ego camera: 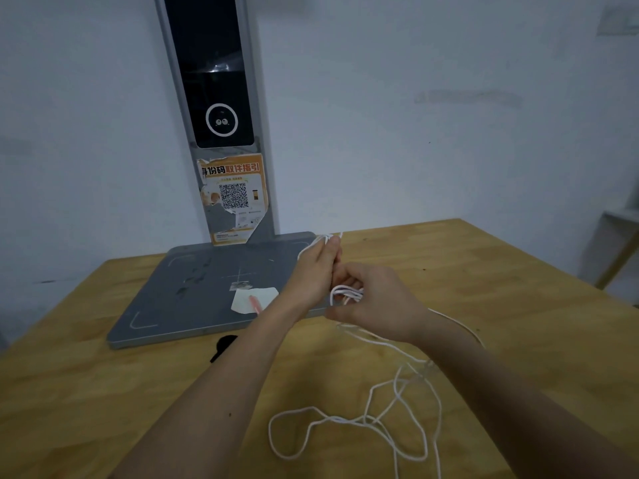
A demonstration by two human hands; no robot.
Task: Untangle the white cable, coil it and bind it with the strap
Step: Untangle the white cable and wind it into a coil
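- The thin white cable (349,292) is partly gathered at frame centre; you appear to be at the coiling step, with loose tangled loops still sprawled on the wooden bench (103,392) at lower right.
- Your left hand (316,267) pinches strands near its fingertips; your right hand (377,299) grips the small coil.
- Next, feed slack in evenly, freeing crossings first.
- A black item (223,344), possibly the strap, lies left of centre.

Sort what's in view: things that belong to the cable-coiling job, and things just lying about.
Job:
white cable
black strap, partly hidden by the left forearm
left hand
right hand

Lying about:
grey scanner stand
paper slip
wooden table
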